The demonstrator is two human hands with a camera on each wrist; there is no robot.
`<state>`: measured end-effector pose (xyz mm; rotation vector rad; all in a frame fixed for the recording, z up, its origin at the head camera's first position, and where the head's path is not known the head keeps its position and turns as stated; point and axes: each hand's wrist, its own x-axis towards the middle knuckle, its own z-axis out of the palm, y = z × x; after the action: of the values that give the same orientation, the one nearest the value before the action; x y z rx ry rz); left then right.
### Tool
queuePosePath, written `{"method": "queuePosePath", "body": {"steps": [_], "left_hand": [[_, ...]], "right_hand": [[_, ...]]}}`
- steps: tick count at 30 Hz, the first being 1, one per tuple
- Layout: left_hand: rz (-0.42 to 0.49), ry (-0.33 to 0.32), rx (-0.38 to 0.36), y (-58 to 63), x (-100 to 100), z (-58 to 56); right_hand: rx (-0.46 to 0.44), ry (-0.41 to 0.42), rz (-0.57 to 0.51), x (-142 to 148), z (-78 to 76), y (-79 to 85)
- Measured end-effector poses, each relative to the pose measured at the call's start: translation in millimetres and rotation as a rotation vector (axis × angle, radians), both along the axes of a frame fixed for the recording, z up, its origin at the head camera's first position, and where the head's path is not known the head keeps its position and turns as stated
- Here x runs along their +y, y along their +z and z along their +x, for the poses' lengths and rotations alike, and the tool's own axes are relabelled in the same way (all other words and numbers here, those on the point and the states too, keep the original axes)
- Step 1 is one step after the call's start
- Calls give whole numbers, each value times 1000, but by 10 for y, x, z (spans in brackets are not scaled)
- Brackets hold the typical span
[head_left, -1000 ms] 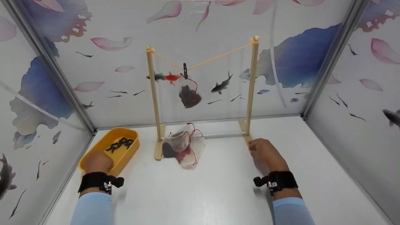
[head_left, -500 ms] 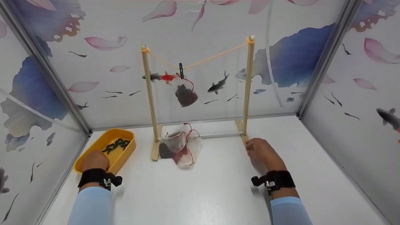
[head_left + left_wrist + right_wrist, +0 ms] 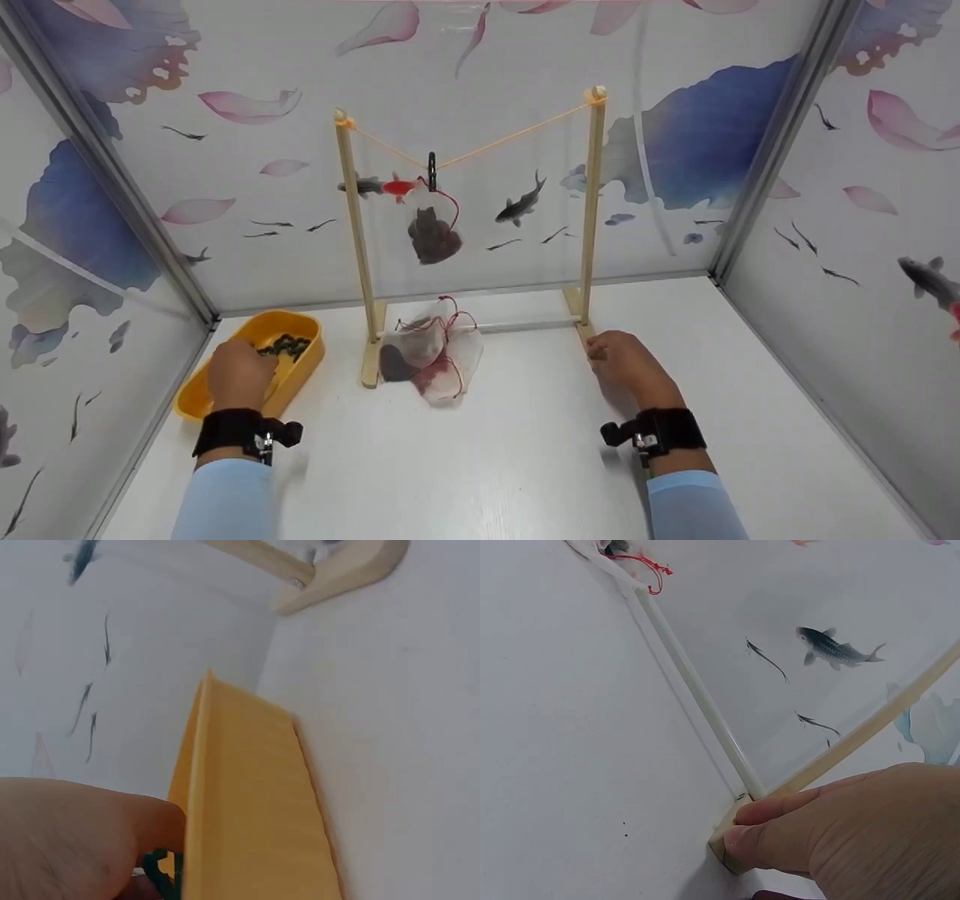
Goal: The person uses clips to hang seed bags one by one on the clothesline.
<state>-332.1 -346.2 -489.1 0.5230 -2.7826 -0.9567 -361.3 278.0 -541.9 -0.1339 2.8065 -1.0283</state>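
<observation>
My left hand (image 3: 240, 375) is over the yellow tray (image 3: 301, 379), fingers curled down inside it. In the left wrist view its fingers pinch a dark green hook (image 3: 157, 870), mostly hidden behind the tray wall. Several more dark hooks (image 3: 289, 346) lie at the tray's far end. My right hand (image 3: 634, 367) pinches the wooden foot (image 3: 724, 847) of the stand between thumb and fingers. From the orange cord (image 3: 517, 136) between the stand's two posts hangs a black hook (image 3: 432, 171), carrying a sheer drawstring pouch (image 3: 435, 236) with dark contents and a red string.
Several sheer pouches (image 3: 465, 349) with red drawstrings lie in a pile by the stand's left foot (image 3: 370, 367). A white crossbar (image 3: 525, 325) joins the stand's feet low down. Printed wall panels (image 3: 510, 255) enclose the white table at the back and sides.
My left hand has lifted and shifted forward within the tray, toward the hooks. The right hand keeps its grip on the stand's foot. The view has turned slightly to the right.
</observation>
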Motion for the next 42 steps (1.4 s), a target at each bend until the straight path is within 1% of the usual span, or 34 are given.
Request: {"method": "queuePosePath", "body": {"steps": [1,2,4,6,7,9,12,13,17,21,23,25,27,30,34,37,39,42], "left_hand": [[1,8,19,71,104,-15],[12,13,39,117,184,-49],[75,-9,94,200,315,-97],[171,-36,151,260,461,-121],[212,-44,180,270,559,-130],[295,-69,224,301,752,-114],[389,-107,290,298,1067,-78],[422,-131,315,290,1172,-72],[537,-206,380,245,1574,-39],[658,-261,387,183,1909,15],[695,-278,380,164,2042,61],[704,-300,388,142,2141,94],[701,-329,412,136,2222,125],[694,-363,442,138,2311,175],[733,-381,475,178,2402,217],[792,-383,474,188,2450,240],[808,-385,469,183,2478,258],[791,-396,479,172,2520,296]], "right_hand": [[0,0,1,-2,-3,4],[-5,-7,-2,-7,-7,5],[-7,-11,-3,-9,-14,3],[-7,-7,-2,-7,-17,2],[-7,-4,0,-6,-17,1],[0,2,2,-5,-16,-6],[11,11,7,-14,-20,-15],[14,11,8,-10,-19,-17],[18,13,30,-3,-6,-1],[26,21,47,-20,3,42],[42,16,33,-65,-5,83],[81,14,21,-138,-11,162],[127,12,0,-242,1,265],[191,27,-36,-445,73,427],[256,83,-99,-724,184,607],[312,134,-143,-901,260,682],[347,171,-170,-997,312,709],[369,222,-223,-1111,386,731]]}}
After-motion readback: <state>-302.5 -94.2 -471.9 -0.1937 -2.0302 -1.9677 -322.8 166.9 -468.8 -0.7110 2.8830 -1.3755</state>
